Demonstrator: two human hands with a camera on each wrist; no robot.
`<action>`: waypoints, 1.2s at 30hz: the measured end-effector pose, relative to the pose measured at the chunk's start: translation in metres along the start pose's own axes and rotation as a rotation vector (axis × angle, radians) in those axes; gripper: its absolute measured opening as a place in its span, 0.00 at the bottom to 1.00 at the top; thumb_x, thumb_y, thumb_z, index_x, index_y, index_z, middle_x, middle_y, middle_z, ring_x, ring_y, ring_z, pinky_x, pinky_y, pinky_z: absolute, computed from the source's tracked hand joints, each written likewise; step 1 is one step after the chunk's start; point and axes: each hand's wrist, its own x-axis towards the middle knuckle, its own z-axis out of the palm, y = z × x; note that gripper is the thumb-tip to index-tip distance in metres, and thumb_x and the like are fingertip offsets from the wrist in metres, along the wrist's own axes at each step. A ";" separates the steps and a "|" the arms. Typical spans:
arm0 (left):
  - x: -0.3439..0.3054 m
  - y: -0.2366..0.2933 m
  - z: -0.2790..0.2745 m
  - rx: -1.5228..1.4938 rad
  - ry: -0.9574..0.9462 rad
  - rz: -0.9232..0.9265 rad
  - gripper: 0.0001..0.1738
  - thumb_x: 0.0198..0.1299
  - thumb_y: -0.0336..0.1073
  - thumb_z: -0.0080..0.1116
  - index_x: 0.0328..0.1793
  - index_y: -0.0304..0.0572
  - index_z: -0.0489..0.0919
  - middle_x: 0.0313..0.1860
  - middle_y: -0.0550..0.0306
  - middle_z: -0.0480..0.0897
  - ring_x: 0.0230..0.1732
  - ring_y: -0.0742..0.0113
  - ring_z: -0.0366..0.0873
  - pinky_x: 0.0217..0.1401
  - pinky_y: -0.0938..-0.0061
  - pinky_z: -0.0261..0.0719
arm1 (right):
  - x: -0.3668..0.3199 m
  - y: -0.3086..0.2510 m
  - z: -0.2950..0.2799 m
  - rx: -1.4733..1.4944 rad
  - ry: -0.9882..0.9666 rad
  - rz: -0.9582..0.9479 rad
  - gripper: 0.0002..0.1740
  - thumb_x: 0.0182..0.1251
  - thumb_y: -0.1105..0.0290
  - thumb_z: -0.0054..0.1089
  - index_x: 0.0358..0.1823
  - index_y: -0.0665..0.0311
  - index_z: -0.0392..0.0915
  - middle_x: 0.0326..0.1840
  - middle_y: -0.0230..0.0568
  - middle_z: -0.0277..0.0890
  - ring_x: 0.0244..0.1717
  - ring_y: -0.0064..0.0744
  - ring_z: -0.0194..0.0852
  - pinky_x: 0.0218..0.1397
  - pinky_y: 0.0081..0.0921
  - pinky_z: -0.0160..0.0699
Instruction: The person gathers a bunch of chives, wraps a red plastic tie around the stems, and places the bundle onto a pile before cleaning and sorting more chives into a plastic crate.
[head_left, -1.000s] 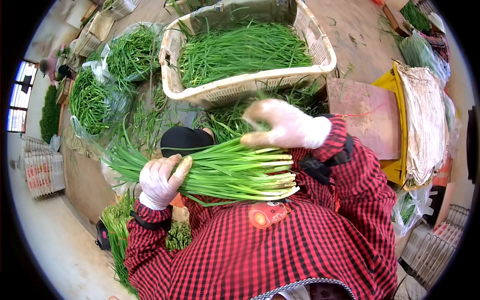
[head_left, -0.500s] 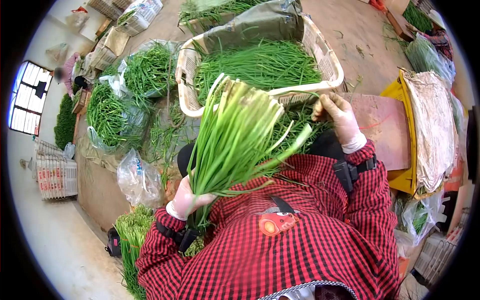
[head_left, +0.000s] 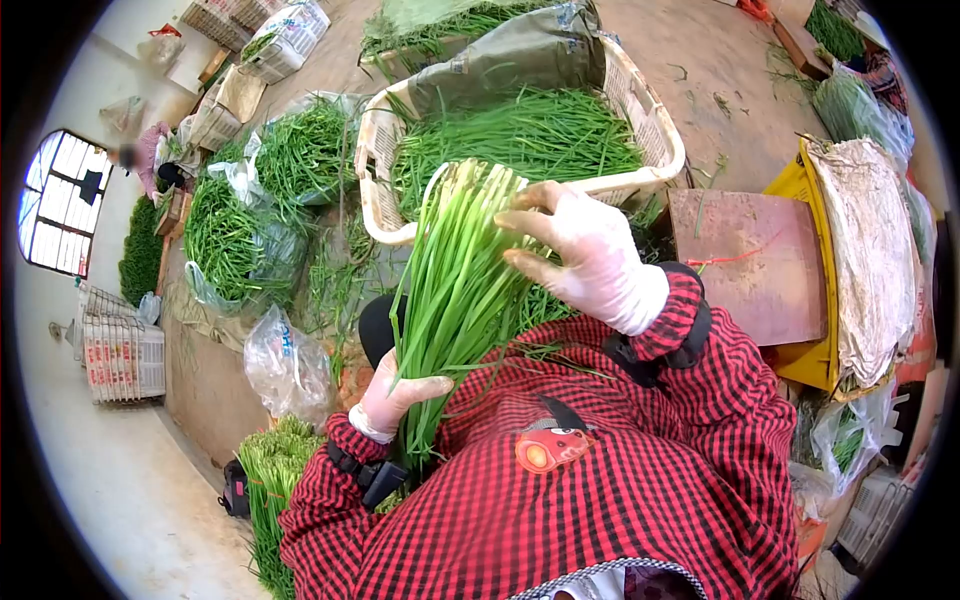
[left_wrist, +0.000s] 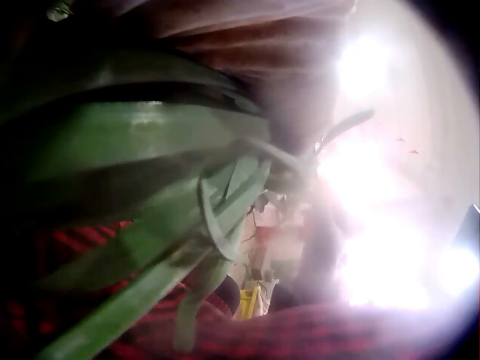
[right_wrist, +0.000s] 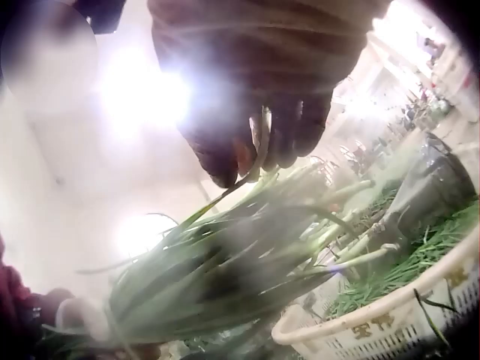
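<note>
The left hand (head_left: 392,395) grips the leafy lower part of a bunch of long green stalks (head_left: 455,270), which stands nearly upright with its pale ends at the top. Its thumb lies across the front of the leaves. Beside the pale ends is the right hand (head_left: 590,255), fingers bent towards the bunch. In the right wrist view, the right hand's fingertips (right_wrist: 255,169) pinch a thin stalk just above the bunch (right_wrist: 217,262). Leaves (left_wrist: 150,142) fill much of the left wrist view, where the left hand is dark and blurred. Both hands wear thin whitish gloves.
Beyond the bunch stands a white crate (head_left: 670,150) of green stalks. Filled plastic bags (head_left: 225,240) lie at the left, a tied bundle (head_left: 275,480) at lower left. A board (head_left: 750,265) and yellow frame (head_left: 825,270) stand at the right. Another person (head_left: 150,160) is far left.
The bunch went from lying sideways to standing upright with the left hand. The right hand swung out right with a thin stalk, then came back beside the pale ends.
</note>
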 end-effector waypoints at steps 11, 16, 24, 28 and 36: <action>0.006 -0.005 0.005 -0.044 -0.112 -0.074 0.43 0.52 0.22 0.73 0.77 0.38 0.70 0.68 0.53 0.80 0.67 0.63 0.78 0.74 0.65 0.71 | -0.012 0.006 0.004 0.286 -0.350 0.068 0.11 0.59 0.62 0.71 0.38 0.58 0.82 0.38 0.40 0.79 0.40 0.46 0.83 0.43 0.39 0.82; 0.012 -0.013 -0.008 -0.066 -0.358 -0.218 0.44 0.56 0.20 0.71 0.80 0.38 0.66 0.74 0.53 0.75 0.73 0.64 0.73 0.77 0.64 0.68 | -0.024 0.027 -0.010 0.453 -0.623 0.242 0.12 0.64 0.60 0.69 0.36 0.61 0.80 0.29 0.45 0.80 0.34 0.47 0.82 0.40 0.37 0.79; 0.008 -0.008 -0.004 -0.120 -0.263 -0.226 0.45 0.47 0.23 0.73 0.76 0.33 0.70 0.67 0.49 0.82 0.65 0.59 0.80 0.71 0.63 0.74 | -0.039 0.055 -0.052 1.062 -0.453 0.607 0.09 0.74 0.66 0.65 0.41 0.65 0.79 0.34 0.33 0.82 0.33 0.21 0.81 0.37 0.22 0.84; 0.002 -0.015 -0.009 -0.117 -0.190 -0.177 0.45 0.44 0.24 0.71 0.74 0.32 0.71 0.65 0.49 0.82 0.63 0.59 0.81 0.69 0.65 0.76 | -0.051 0.089 -0.077 1.124 -0.065 0.635 0.08 0.75 0.67 0.64 0.41 0.63 0.78 0.33 0.35 0.81 0.27 0.24 0.81 0.34 0.22 0.85; 0.002 -0.007 0.001 -0.265 0.142 -0.146 0.30 0.49 0.35 0.69 0.61 0.34 0.78 0.42 0.54 0.85 0.33 0.68 0.80 0.38 0.75 0.79 | -0.046 0.039 -0.027 0.402 -0.289 0.553 0.41 0.62 0.50 0.74 0.71 0.67 0.73 0.30 0.34 0.85 0.34 0.30 0.85 0.44 0.28 0.83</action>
